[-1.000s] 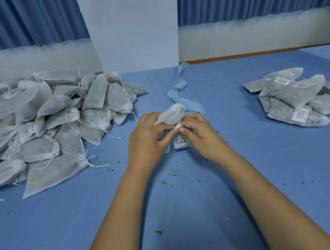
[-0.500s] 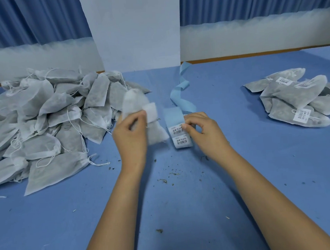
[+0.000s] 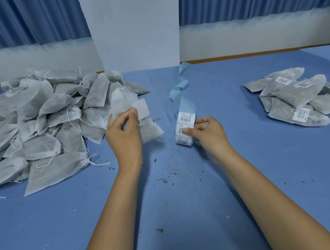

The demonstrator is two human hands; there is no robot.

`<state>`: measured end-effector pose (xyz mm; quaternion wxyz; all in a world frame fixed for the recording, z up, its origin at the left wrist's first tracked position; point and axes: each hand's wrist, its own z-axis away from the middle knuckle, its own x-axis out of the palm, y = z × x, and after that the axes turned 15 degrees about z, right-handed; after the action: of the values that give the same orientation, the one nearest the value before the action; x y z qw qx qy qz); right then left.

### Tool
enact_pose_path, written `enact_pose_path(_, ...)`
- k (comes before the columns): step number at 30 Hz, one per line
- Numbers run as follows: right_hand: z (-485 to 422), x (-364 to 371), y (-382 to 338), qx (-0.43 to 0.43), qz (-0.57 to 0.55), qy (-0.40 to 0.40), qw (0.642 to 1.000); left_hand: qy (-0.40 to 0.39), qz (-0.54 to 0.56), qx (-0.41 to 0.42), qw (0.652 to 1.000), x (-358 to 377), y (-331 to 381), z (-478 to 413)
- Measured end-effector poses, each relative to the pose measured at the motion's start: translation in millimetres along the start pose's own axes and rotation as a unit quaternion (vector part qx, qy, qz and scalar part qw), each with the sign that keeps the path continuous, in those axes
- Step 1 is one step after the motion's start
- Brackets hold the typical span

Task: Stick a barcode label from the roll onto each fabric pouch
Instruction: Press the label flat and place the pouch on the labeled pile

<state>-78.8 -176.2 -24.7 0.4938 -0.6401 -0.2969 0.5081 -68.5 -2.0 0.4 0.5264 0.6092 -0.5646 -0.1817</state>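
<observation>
My left hand (image 3: 124,133) holds a white fabric pouch (image 3: 119,104) above the table, and a peeled white label (image 3: 141,108) sticks out past its thumb with the blank side toward me. My right hand (image 3: 207,132) grips the roll of barcode labels (image 3: 184,128) on the blue cloth, thumb on a label. The roll's empty blue backing strip (image 3: 179,88) curls away behind it.
A large heap of unlabelled pouches (image 3: 38,120) with drawstrings fills the left side. A smaller pile of labelled pouches (image 3: 297,97) lies at the right. A white upright panel (image 3: 133,28) stands at the back centre. Dry herb crumbs (image 3: 165,179) speckle the blue table cloth.
My hands have parted: the left one carried the pouch and the peeled label up and to the left, while the right stayed on the label roll.
</observation>
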Motion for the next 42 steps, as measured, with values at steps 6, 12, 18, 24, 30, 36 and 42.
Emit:
enact_pose_path(6, 4, 0, -4, 0.036, -0.06, -0.078, 0.994, 0.005, 0.006, 0.0, 1.0, 0, 0, -1)
enact_pose_path(12, 9, 4, -9, 0.016, -0.049, -0.093, 0.994, -0.003, -0.015, -0.012, 1.0, 0, -2, 0)
enact_pose_path(18, 11, 2, -8, -0.032, 0.073, -0.022, 0.997, -0.01, -0.026, -0.006, 1.0, 1, 1, 1)
enact_pose_path(24, 23, -7, -37, -0.247, 0.022, 0.021, 0.969, -0.046, -0.092, 0.122, 0.987, -3, 1, 0)
enact_pose_path(30, 26, 12, -69, -0.149, -0.066, -0.093, 0.982, -0.124, -0.244, 0.378, 0.885, -7, -4, -3)
enact_pose_path(36, 22, 11, -67, -0.127, -0.091, -0.123, 0.98, -0.157, -0.254, 0.448, 0.842, -6, -7, -8)
enact_pose_path(42, 20, 6, -57, -0.096, -0.105, -0.107, 0.984, -0.212, -0.195, 0.298, 0.91, -11, 3, -9)
